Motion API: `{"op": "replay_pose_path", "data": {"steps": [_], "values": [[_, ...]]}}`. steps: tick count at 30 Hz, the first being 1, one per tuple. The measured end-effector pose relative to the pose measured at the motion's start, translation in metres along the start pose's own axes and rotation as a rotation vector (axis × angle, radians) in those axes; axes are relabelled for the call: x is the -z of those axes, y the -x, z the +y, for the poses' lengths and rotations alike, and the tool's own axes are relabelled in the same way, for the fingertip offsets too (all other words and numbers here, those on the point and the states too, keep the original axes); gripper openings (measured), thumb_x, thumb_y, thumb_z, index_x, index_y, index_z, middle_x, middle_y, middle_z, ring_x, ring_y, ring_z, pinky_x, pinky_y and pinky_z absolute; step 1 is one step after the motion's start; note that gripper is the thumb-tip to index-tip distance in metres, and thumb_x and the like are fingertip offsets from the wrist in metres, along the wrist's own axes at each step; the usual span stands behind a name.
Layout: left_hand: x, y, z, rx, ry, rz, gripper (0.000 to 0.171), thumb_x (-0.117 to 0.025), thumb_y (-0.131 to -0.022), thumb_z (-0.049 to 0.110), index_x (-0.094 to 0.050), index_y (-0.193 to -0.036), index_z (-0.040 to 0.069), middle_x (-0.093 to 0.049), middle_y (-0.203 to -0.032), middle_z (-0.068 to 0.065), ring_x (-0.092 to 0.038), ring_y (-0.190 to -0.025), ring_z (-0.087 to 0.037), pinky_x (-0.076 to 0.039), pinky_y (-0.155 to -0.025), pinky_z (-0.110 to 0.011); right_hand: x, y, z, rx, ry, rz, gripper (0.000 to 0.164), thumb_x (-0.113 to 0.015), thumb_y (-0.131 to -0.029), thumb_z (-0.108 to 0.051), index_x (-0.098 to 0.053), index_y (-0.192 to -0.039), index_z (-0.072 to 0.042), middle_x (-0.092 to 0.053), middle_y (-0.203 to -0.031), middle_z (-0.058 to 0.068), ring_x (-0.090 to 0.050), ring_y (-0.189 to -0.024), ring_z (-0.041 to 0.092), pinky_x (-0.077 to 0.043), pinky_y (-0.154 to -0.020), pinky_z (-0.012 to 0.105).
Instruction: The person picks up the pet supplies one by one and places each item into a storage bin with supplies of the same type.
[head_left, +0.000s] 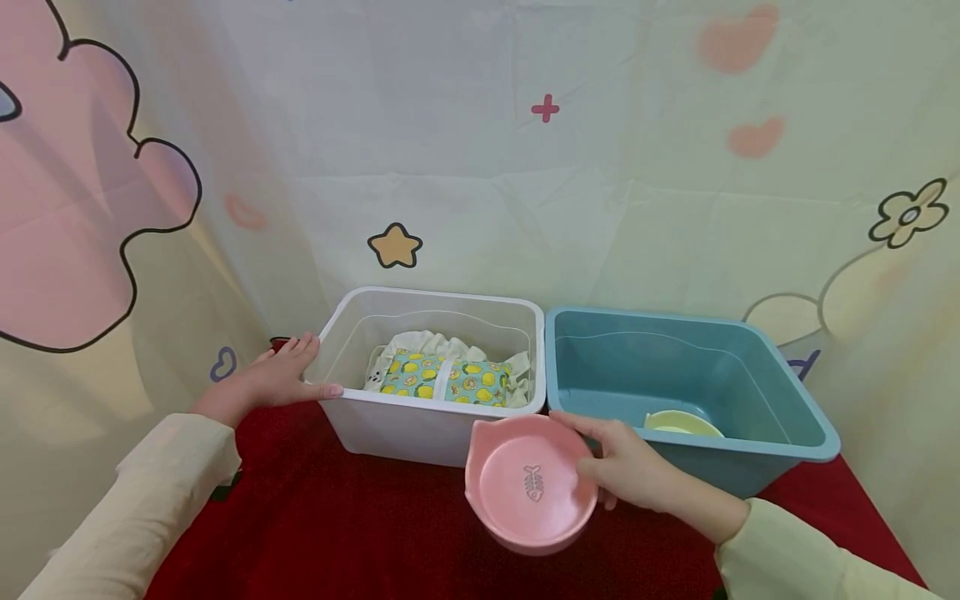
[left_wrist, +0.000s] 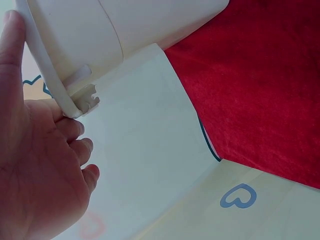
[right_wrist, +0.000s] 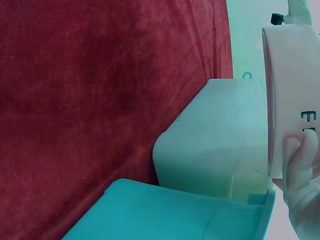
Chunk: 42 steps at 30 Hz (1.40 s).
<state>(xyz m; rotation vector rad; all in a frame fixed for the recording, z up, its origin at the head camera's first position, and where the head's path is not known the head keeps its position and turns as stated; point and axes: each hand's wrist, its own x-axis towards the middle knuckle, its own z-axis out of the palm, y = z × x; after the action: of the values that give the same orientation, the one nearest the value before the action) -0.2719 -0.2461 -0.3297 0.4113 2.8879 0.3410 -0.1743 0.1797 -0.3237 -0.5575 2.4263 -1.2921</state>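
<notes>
A pink cat-eared pet bowl with a fishbone mark inside is held by my right hand, tilted in front of the two bins. In the right wrist view, the bowl's outer side shows dark lettering by the fingers. My left hand grips the front-left corner of a white bin, thumb over the rim. In the left wrist view, its other fingers curl beside the rim. Inside lies a folded lemon-print cloth bundle with a white band and cream ruffles.
A blue bin stands beside the white one, on its right. It holds a pale yellow-green bowl, partly hidden by the front wall. Both bins stand on a red cloth, with a patterned curtain behind.
</notes>
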Motion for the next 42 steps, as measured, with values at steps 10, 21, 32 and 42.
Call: {"op": "replay_pose_path", "data": {"steps": [10, 21, 32, 42], "values": [[0.000, 0.000, 0.000, -0.002, -0.002, -0.001, 0.106, -0.048, -0.075, 0.065, -0.009, -0.137, -0.011, -0.004, -0.143, -0.031, -0.002, -0.130, -0.049, -0.006, -0.100, -0.065, 0.010, -0.001, -0.004, 0.020, 0.012, 0.027, 0.056, -0.047, -0.078, 0.005, -0.039, -0.133, -0.005, -0.053, -0.112, 0.020, -0.045, -0.039, 0.013, -0.043, -0.037, 0.025], [-0.001, 0.000, 0.000, -0.002, 0.002, 0.002, 0.105, -0.049, -0.076, 0.064, -0.010, -0.137, -0.011, -0.006, -0.143, -0.032, -0.004, -0.130, -0.049, -0.007, -0.100, -0.065, 0.021, -0.002, -0.008, 0.031, 0.068, 0.054, 0.057, -0.048, -0.078, 0.005, -0.038, -0.134, -0.005, -0.052, -0.114, 0.022, -0.048, -0.040, 0.016, -0.045, -0.038, 0.028], [-0.001, -0.002, -0.001, 0.011, 0.020, -0.004, 0.108, -0.050, -0.074, 0.066, -0.008, -0.137, -0.010, -0.004, -0.143, -0.031, -0.003, -0.130, -0.048, -0.006, -0.099, -0.066, 0.033, -0.003, -0.009, 0.024, 0.087, 0.049, 0.059, -0.046, -0.077, 0.005, -0.037, -0.135, -0.006, -0.059, -0.098, 0.016, -0.046, -0.040, 0.015, -0.044, -0.040, 0.030], [-0.002, -0.003, -0.003, 0.011, 0.033, 0.003, 0.107, -0.050, -0.074, 0.066, -0.009, -0.138, -0.010, -0.006, -0.143, -0.031, -0.004, -0.130, -0.049, -0.006, -0.098, -0.067, 0.038, -0.003, -0.009, 0.046, 0.121, 0.052, 0.058, -0.045, -0.078, 0.004, -0.038, -0.134, -0.008, -0.055, -0.104, 0.019, -0.048, -0.041, 0.014, -0.045, -0.040, 0.031]]}}
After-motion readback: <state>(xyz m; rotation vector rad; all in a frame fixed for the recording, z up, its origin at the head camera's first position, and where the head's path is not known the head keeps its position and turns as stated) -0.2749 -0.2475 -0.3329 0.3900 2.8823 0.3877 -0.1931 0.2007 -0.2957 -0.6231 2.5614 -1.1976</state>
